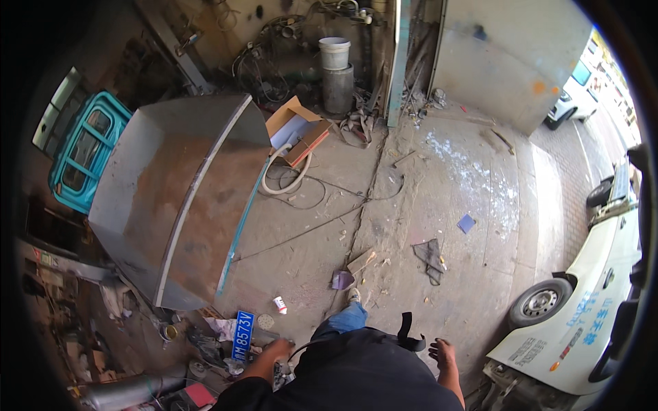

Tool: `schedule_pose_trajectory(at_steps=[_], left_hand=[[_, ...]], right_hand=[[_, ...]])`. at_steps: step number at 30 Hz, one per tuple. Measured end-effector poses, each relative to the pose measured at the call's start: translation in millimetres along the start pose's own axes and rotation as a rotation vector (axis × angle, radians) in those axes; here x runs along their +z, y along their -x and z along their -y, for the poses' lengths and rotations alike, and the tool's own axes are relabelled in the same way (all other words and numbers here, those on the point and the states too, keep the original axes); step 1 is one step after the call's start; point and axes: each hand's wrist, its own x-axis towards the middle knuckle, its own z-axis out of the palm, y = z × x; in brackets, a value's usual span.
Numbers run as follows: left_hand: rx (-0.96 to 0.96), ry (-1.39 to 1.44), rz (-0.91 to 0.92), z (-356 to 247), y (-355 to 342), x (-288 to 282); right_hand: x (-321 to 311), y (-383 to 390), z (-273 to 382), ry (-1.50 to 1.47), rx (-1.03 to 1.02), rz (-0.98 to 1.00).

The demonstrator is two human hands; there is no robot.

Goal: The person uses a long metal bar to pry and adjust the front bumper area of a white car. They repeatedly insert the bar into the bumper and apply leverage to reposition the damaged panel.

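My left hand (277, 351) hangs beside my dark jacket at the lower edge, close to a blue licence plate (242, 335) among scrap. Its back faces up, and its fingers are mostly hidden. On the other side of my body, my right hand (443, 352) hangs with loosely bent, parted fingers and holds nothing. A black strap (406, 329) sticks out from my jacket near it. My leg in blue jeans (348, 318) is stretched forward, its shoe (354, 295) on the concrete floor beside a purple dustpan-like piece (342, 279).
A large rusty metal box body (179, 178) stands left, before a turquoise door frame (88, 152). Behind it are an open cardboard box (293, 130), a pale hose (301, 179) and a white bucket (334, 53). A white vehicle (582, 308) is at right. Cloth (430, 259) and cables lie on the floor.
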Motion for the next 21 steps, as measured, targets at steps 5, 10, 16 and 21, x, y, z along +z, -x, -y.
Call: schedule_pose_trajectory(at_steps=[5, 10, 16, 21], left_hand=[[-0.516, 0.652, -0.235, 6.0, -82.2, -113.3], [-0.23, 0.556, -0.595, -19.1, -118.4, -266.4], [-0.121, 0.699, -0.744, -51.9, -130.8, -359.1], [-0.164, 0.672, -0.712, -59.0, -140.0, -364.3]], right_hand=[[15.1, 0.0, 61.3, 0.226, 0.068, 0.036], [22.6, -23.4, 130.2, 0.207, 0.0, -0.119], [79.3, -51.4, 212.3, 0.298, -0.072, -0.028], [126.7, -92.6, 256.1, 0.318, -0.042, 0.08]])
